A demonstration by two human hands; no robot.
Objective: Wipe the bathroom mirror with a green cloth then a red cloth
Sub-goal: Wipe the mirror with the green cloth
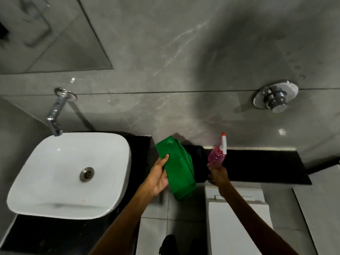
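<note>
While both hands are full, wiping has not begun.
Left hand (159, 178) pinches the soft, floppy green cloth (177, 166) mid-fold; right hand (218, 174) wraps the spray bottle (217, 156).

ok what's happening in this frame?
A person stands at a bathroom counter. The left hand holds a folded green cloth, and the right hand holds a pink spray bottle upright, nozzle up. Both are low, between the white sink and the black ledge. The mirror is up at the left, untouched by either hand right now. No red cloth is visible.
</note>
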